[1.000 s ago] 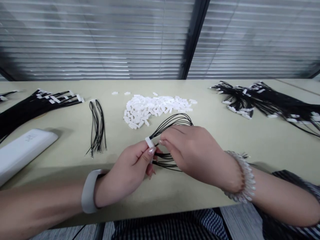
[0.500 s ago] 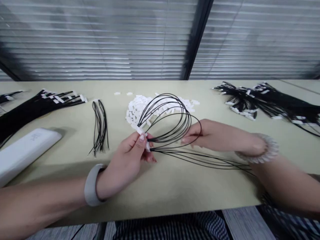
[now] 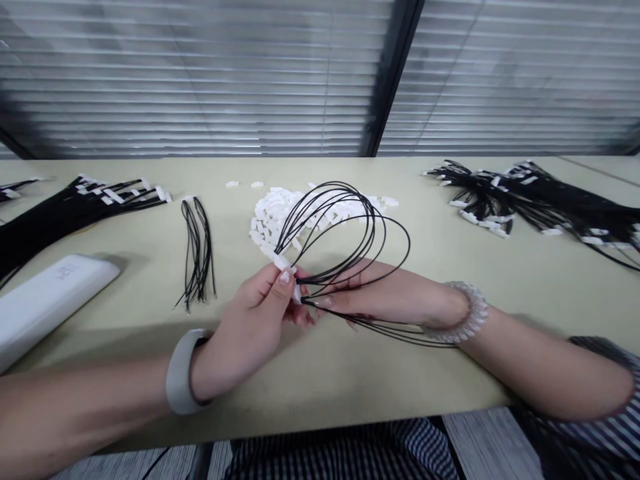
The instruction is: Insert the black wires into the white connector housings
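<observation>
White connectors (image 3: 283, 262) with looped black wires (image 3: 373, 207): held just over the counter (image 3: 350, 393), pinched by your left hand (image 3: 257, 310), thumb uppermost, angled up and inward from the lower left. Your right hand (image 3: 395, 297): laid nearly level, pointing left, fingers among the wires beside the left fingertips; whether it pinches any, cannot be told.
</observation>
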The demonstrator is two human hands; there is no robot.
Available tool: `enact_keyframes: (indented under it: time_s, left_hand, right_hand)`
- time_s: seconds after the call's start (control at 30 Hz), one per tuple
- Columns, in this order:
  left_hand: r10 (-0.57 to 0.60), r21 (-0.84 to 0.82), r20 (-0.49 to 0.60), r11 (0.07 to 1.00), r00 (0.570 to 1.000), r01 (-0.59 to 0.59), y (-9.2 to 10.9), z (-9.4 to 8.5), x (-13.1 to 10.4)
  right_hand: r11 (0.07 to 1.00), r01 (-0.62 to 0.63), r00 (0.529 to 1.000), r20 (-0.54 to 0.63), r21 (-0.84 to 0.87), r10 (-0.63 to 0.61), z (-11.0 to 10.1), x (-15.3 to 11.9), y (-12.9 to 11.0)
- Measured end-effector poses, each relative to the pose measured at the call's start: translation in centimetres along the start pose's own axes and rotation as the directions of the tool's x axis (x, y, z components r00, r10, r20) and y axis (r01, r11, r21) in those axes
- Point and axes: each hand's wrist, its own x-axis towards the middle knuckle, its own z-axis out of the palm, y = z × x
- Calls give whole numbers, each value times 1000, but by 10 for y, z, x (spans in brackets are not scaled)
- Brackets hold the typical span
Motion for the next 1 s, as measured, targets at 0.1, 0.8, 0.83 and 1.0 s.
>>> enact_keyframes:
  time_s: [0.1,0.8,0.83,1.0]
  left_hand:
    - [24,35,31,999,999,-25,0,0,-1]
    - [147,124,80,980,986,-156,7,0,-3]
    - [155,144,81,976,985,-165,7,-1,-3]
    - [172,263,48,948,984,-178,7,-2,-4]
  right_hand:
    - [1000,-7,1000,10,-6,7,2,2,2]
    - [997,-70,997,21,-29,70,8,-2,-8]
    - [997,-63,998,18,-47,64,8,-3,-9]
    - [977,59,998,-24,-203,-65,11,-7,-13]
